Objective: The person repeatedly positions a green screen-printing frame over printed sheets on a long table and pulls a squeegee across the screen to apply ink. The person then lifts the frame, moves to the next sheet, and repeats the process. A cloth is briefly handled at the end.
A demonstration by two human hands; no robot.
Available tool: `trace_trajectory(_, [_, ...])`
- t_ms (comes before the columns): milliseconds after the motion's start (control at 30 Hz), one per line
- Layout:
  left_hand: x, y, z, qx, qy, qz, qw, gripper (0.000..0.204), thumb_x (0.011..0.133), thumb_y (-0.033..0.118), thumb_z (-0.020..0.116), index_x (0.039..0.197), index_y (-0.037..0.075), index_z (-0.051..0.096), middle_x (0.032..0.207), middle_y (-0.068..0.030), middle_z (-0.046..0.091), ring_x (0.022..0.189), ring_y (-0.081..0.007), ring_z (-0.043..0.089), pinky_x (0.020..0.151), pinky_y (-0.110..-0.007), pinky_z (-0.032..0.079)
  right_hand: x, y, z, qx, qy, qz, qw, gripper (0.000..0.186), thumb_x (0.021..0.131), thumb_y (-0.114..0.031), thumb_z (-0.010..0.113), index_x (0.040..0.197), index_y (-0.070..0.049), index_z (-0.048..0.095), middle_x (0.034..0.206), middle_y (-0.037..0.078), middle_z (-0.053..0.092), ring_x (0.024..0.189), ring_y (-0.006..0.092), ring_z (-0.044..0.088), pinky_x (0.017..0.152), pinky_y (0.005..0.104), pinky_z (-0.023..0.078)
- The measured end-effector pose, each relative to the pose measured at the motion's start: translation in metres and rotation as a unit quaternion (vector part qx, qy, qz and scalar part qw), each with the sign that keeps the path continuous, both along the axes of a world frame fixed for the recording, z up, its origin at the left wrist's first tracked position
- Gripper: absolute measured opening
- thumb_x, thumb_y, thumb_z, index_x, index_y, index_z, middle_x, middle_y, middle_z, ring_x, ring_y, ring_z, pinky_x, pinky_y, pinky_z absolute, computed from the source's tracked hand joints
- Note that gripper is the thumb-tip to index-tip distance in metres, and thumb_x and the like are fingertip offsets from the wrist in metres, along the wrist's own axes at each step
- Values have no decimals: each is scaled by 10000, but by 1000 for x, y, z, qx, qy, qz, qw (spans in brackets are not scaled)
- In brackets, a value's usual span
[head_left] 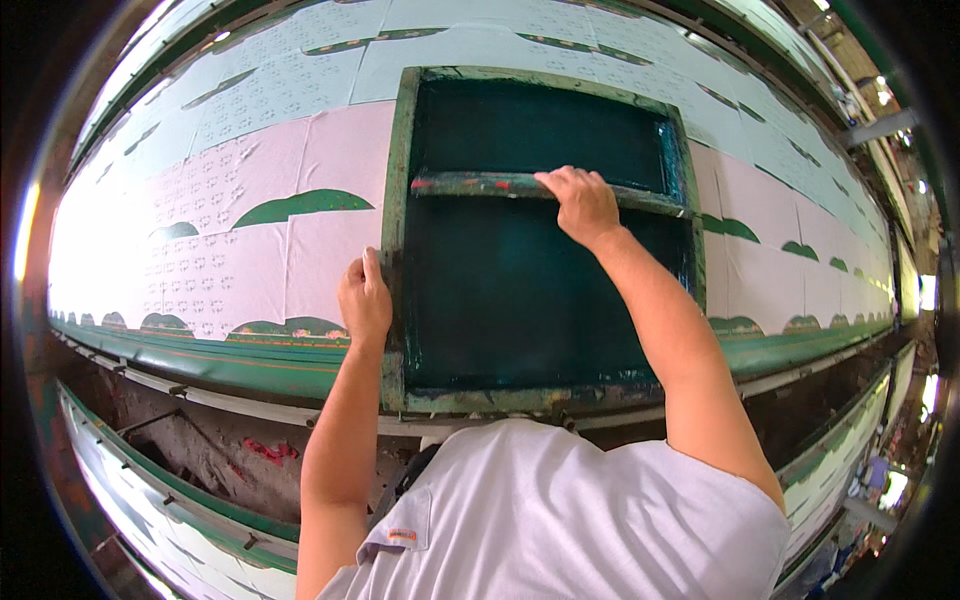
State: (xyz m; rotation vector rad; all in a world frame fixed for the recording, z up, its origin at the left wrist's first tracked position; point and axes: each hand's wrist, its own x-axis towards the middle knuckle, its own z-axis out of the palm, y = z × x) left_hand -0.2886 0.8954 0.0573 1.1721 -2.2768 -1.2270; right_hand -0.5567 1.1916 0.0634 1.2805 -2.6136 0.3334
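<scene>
A screen printing frame [400, 140] with a dark teal mesh [530, 300] lies flat on the long table in front of me. Across its upper part runs a squeegee [470, 185], a long paint-stained bar reaching from the left side to the right side. My right hand [583, 203] is closed over the top of this bar, right of its middle. At the frame's left side my left hand [366, 297] rests against the wooden edge, thumb pointing up and fingers curled around it. The squeegee's lower edge against the mesh is hard to make out.
Pale pink fabric pieces [330, 150] lie left and right of the frame, with light blue ones [480, 45] beyond. Green table surface [300, 205] shows between them. A rail [240, 408] runs along the near edge. Another table [200, 520] stands behind at lower left.
</scene>
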Motion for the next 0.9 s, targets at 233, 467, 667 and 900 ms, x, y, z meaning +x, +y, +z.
trace_trajectory(233, [-3, 7, 0, -34, 31, 50, 998, 618, 1172, 470, 562, 802, -20, 492, 684, -47, 405, 682, -157, 389, 621, -417, 347, -130, -47, -17, 8, 26, -37, 999, 453, 974, -7, 630, 1362, -195, 769, 1171, 93, 758, 1119, 311, 743, 949, 477, 570])
trace_trajectory(467, [-3, 4, -5, -3, 57, 52, 997, 584, 1181, 437, 581, 793, 14, 470, 715, 25, 360, 706, -108, 337, 608, -374, 294, -184, -58, 0, 14, -44, -40, 998, 508, 973, 46, 615, 1387, -203, 772, 1225, 113, 790, 1151, 357, 763, 1013, 510, 629])
trace_trajectory(667, [-4, 5, 0, -17, 35, 48, 998, 558, 1184, 417, 582, 808, 27, 453, 738, 28, 339, 723, -100, 318, 614, -361, 270, -195, -60, -4, -27, 13, -46, 998, 493, 975, 37, 622, 1360, -225, 785, 1098, 71, 790, 1064, 341, 769, 941, 490, 635])
trace_trajectory(900, [-4, 4, -2, -13, 42, 48, 998, 555, 1179, 414, 592, 811, 25, 446, 739, 31, 332, 727, -95, 316, 611, -359, 266, -203, -59, -4, 48, -3, -34, 998, 501, 985, 21, 646, 1395, -235, 780, 1290, 91, 803, 1184, 330, 774, 1033, 490, 637])
